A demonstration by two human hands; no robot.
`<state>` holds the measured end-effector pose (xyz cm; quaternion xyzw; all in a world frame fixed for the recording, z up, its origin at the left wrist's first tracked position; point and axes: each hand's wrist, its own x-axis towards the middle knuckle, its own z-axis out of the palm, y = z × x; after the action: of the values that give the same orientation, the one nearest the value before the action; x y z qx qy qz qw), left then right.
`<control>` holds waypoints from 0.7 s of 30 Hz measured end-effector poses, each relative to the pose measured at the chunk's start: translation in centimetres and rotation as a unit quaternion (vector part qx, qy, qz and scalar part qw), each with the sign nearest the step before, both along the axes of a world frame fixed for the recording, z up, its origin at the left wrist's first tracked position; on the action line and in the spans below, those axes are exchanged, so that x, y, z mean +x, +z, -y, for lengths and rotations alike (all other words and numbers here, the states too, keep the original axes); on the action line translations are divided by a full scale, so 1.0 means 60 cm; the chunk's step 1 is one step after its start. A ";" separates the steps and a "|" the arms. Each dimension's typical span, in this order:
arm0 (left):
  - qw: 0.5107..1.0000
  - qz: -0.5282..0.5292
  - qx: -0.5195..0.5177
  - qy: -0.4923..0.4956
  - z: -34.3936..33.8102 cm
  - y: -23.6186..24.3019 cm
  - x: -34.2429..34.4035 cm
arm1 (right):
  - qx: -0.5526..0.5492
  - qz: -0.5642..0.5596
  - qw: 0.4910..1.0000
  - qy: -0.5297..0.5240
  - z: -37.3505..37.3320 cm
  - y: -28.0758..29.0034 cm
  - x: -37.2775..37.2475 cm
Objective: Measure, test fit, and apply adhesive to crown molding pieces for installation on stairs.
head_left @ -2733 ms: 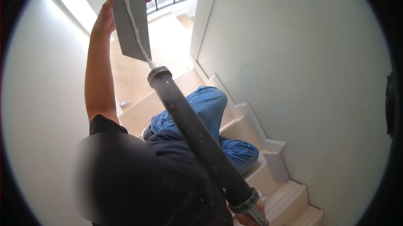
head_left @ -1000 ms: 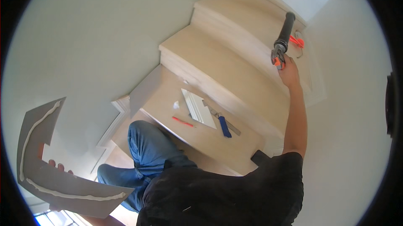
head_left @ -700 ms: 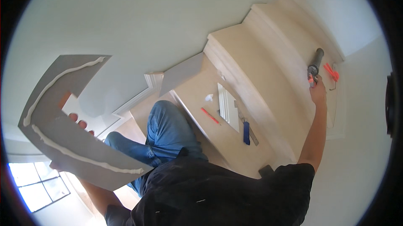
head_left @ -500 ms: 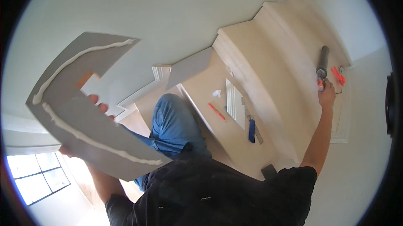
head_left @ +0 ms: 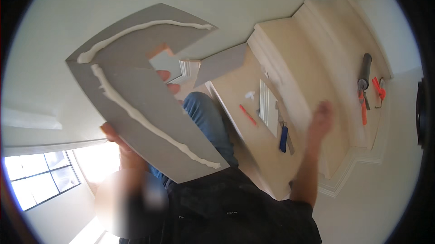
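Note:
My left hand [head_left: 118,140] is closed on the edges of a flat grey board [head_left: 122,85], its thumb on the near edge and fingertips showing at the notched far edge. Two thick beads of off-white adhesive [head_left: 149,129] run along the board's upward face. My right hand [head_left: 321,119] is in the air over the pale stairs, smeared by motion, with no object visible in it. To its right, a caulking gun [head_left: 364,74] with an orange handle lies on a stair tread, apart from the hand.
Beside the gun lies a red-orange item [head_left: 379,91] with a hooked metal part. A lower tread holds a red pencil [head_left: 248,115], a white moulding piece [head_left: 268,108] and a blue-handled tool [head_left: 283,140]. A grey panel [head_left: 222,66] meets the wall behind. My bent knee [head_left: 206,112] is below the board.
My right hand has let go of the caulking gun and moved left, away from it. The board in my left hand has shifted up and to the right in view.

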<state>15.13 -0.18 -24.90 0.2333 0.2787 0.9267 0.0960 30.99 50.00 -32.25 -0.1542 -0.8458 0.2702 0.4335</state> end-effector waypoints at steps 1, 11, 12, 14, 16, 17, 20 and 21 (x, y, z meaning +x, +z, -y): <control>0.999 0.010 0.049 0.010 0.001 0.002 0.001 | -0.117 0.034 0.990 0.065 0.074 -0.030 -0.022; 0.995 -0.068 0.027 0.065 0.086 -0.008 0.005 | 0.299 0.226 0.889 0.262 0.376 -0.218 -0.357; 0.995 -0.069 0.023 0.073 0.089 -0.005 0.012 | 0.322 0.249 0.877 0.254 0.379 -0.230 -0.378; 0.994 -0.020 0.004 0.107 0.081 0.000 0.028 | 0.345 0.268 0.863 0.252 0.382 -0.248 -0.403; 0.996 -0.019 0.008 0.086 0.069 -0.006 0.027 | 0.377 0.233 0.861 0.247 0.378 -0.258 -0.417; 0.998 -0.018 0.011 0.062 0.064 -0.011 0.024 | 0.377 0.230 0.861 0.254 0.388 -0.258 -0.414; 0.998 -0.046 0.025 0.020 0.043 -0.020 0.015 | 0.374 0.271 0.849 0.256 0.410 -0.253 -0.375; 0.998 -0.047 0.026 0.018 0.035 -0.016 0.013 | 0.372 0.243 0.858 0.256 0.417 -0.255 -0.366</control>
<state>15.90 -2.29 -25.85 0.2743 0.2632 0.9230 0.0600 9.04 24.99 -47.53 0.1801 -0.9714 -0.0089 0.1547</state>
